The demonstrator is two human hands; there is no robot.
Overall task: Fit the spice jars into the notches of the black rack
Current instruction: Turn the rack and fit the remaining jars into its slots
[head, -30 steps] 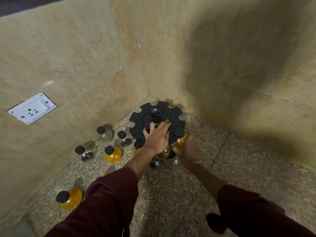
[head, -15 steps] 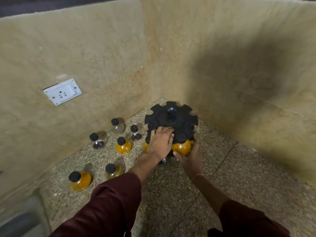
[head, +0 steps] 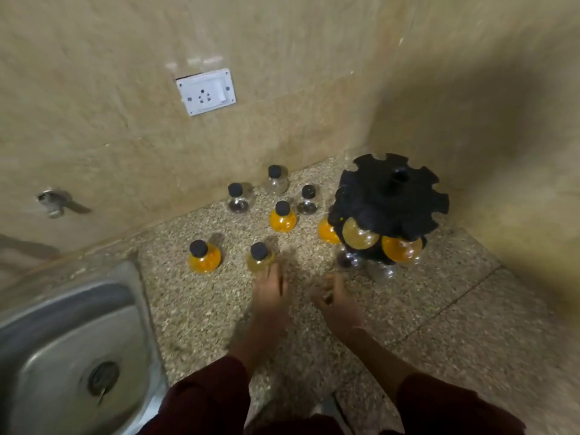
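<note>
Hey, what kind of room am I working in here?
Most likely a kitchen counter corner: a steel sink set into the speckled stone worktop, a wall socket above it, and spice jars standing beside a black rack.

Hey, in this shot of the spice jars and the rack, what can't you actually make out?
Head view only.
1. Left hand and right hand: motion blur hides whether they are open or gripping.
2. Pale jar by the left hand: blur hides any contact.
3. Racked jars: the top disc of the black rack hides their lids.
4. Sink: cut off by left and bottom edges.
</note>
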